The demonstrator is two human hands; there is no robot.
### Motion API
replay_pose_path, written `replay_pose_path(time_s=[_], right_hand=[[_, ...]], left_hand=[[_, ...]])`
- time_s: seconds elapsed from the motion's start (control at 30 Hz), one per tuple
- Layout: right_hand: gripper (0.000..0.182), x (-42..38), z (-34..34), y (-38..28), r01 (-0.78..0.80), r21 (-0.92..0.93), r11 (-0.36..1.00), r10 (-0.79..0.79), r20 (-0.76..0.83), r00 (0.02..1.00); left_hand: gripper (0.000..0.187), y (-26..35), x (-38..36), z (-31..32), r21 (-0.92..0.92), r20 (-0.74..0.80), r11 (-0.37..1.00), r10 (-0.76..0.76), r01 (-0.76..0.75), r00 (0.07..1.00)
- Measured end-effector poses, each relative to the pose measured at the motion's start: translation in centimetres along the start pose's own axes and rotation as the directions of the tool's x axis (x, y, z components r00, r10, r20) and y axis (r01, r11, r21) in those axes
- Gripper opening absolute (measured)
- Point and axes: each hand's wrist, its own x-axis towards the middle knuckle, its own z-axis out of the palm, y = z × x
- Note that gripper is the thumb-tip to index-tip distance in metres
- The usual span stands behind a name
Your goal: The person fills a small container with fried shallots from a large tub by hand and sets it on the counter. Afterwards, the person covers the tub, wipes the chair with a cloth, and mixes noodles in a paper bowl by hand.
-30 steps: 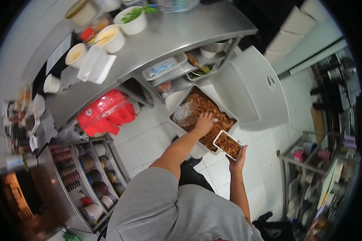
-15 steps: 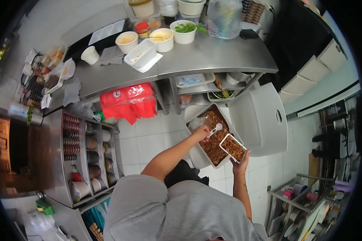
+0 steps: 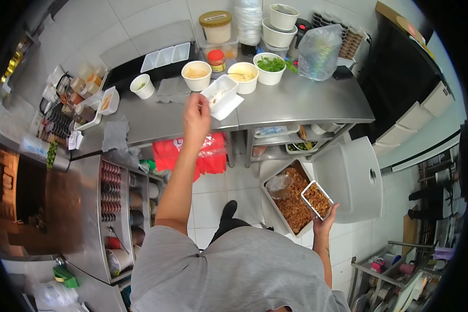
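Observation:
My left hand [image 3: 197,111] reaches over the front of the steel counter, its fingers curled beside a small white rectangular tub [image 3: 219,94]. What those fingers hold, if anything, is hidden. The tub has food residue inside and sits on a white lid [image 3: 227,109]. Low on the right, my right hand [image 3: 326,220] grips a white rectangular container [image 3: 317,198] filled with brown, crumbly food. It is above the corner of a large open bin [image 3: 271,193] of similar brown food [image 3: 296,213]. A clear plastic piece [image 3: 280,186] lies on that food.
Tubs with pale mixtures [image 3: 196,76] and green leaves [image 3: 271,68] stand at the back of the steel counter [image 3: 296,104]. Red plastic bags [image 3: 213,156] hang beneath it. A big grey-white lid [image 3: 348,179] stands beside the bin. Shelves of cups [image 3: 111,187] are at left.
My left hand has moved from the food bin up to the counter by the white tub. The white measuring spoon it held is no longer visible. My right hand still holds the filled container.

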Motion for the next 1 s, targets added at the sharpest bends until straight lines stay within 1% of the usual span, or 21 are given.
replay_pose_path(time_s=[0.03, 0.07, 0.13, 0.17, 0.23, 0.27, 0.37, 0.4, 0.47, 0.5, 0.57, 0.6, 0.7, 0.77, 0.8, 0.83, 0.9, 0.93, 1.0], right_hand=[[0.071, -0.8, 0.6, 0.1, 0.010, 0.018, 1.000, -0.010, 0.006, 1.000], [0.071, 0.0, 2.2, 0.7, 0.003, 0.027, 1.000, -0.003, 0.005, 1.000], [0.072, 0.5, 5.3, 1.3, -0.019, 0.027, 0.999, 0.019, 0.005, 1.000], [0.069, 0.5, 7.0, 1.5, -0.011, 0.022, 1.000, 0.011, 0.005, 1.000], [0.065, -0.2, 11.0, 1.8, 0.003, 0.018, 1.000, -0.003, 0.000, 1.000], [0.064, -2.1, 11.9, 1.4, 0.028, 0.018, 0.999, -0.029, 0.034, 0.999], [0.063, -1.6, 14.6, 2.2, 0.006, 0.043, 0.999, -0.010, 0.079, 0.997], [0.063, -1.6, 15.3, 2.5, 0.022, 0.050, 0.999, -0.027, 0.103, 0.994], [0.063, -1.7, 16.4, 2.7, 0.011, 0.042, 0.999, -0.015, 0.085, 0.996], [0.062, -3.1, 16.1, 2.7, 0.017, 0.039, 0.999, -0.020, 0.077, 0.997], [0.062, -2.6, 16.7, 3.3, 0.011, 0.053, 0.999, -0.013, 0.029, 0.999], [0.062, -2.5, 17.0, 3.5, 0.012, 0.052, 0.999, -0.013, 0.021, 1.000], [0.062, -2.4, 17.3, 4.1, 0.007, 0.054, 0.999, -0.007, 0.004, 1.000], [0.062, -3.5, 17.9, 3.6, 0.012, 0.050, 0.999, -0.012, -0.007, 1.000], [0.062, -3.2, 17.6, 3.8, 0.003, 0.035, 0.999, -0.004, 0.040, 0.999], [0.061, -2.8, 17.4, 3.9, -0.005, 0.030, 1.000, 0.004, 0.053, 0.999], [0.061, -2.3, 17.0, 4.1, -0.024, 0.022, 0.999, 0.022, 0.071, 0.997], [0.061, -2.2, 16.9, 4.3, -0.018, 0.014, 1.000, 0.017, 0.050, 0.999], [0.061, -1.5, 16.9, 4.4, -0.016, 0.017, 1.000, 0.014, 0.067, 0.998]], left_hand=[[0.007, 0.3, 1.0, -1.2, 0.146, -0.102, 0.977, 0.173, -0.157, 0.980], [0.007, -0.7, 2.3, -1.5, 0.310, -0.168, 0.910, 0.337, -0.274, 0.927], [0.008, -4.2, 3.1, -0.4, 0.319, 0.055, 0.912, 0.252, -0.256, 0.966], [0.008, -5.9, 3.5, 0.3, 0.322, 0.167, 0.913, 0.206, -0.251, 0.964], [0.006, -6.8, 4.8, 0.3, 0.257, 0.127, 0.953, 0.133, -0.163, 0.983], [0.006, -6.2, 4.5, -0.5, 0.214, 0.110, 0.969, 0.102, -0.123, 0.989], [0.004, -7.6, 6.2, -0.3, 0.088, 0.173, 0.996, -0.046, 0.031, 0.984], [0.004, -7.8, 6.5, -0.1, 0.109, 0.173, 0.994, -0.020, 0.001, 0.985], [0.004, -8.1, 6.6, 0.3, 0.155, 0.175, 0.986, 0.032, -0.060, 0.984], [0.005, -7.3, 5.8, -0.3, 0.176, 0.208, 0.972, 0.117, -0.155, 0.971], [0.009, -7.4, 5.7, -0.3, 0.238, 0.271, 0.912, 0.267, -0.334, 0.925], [0.010, -7.3, 6.1, -0.6, 0.165, 0.147, 0.935, 0.290, -0.312, 0.946], [0.010, -8.5, 8.4, -4.1, 0.177, -0.052, 0.961, 0.227, -0.214, 0.973], [0.010, -10.4, 10.3, -8.0, 0.341, -0.215, 0.924, 0.255, -0.172, 0.943], [0.010, -11.9, 11.2, -9.8, 0.404, -0.281, 0.909, 0.231, -0.103, 0.931], [0.010, -13.5, 12.0, -11.6, 0.462, -0.346, 0.886, 0.212, -0.030, 0.914], [0.012, -17.1, 13.7, -13.5, 0.580, -0.394, 0.806, 0.148, 0.120, 0.907], [0.014, -18.7, 14.2, -14.3, 0.627, -0.417, 0.755, 0.119, 0.190, 0.901], [0.018, -20.9, 15.1, -15.4, 0.719, -0.333, 0.671, 0.099, 0.184, 0.938]])
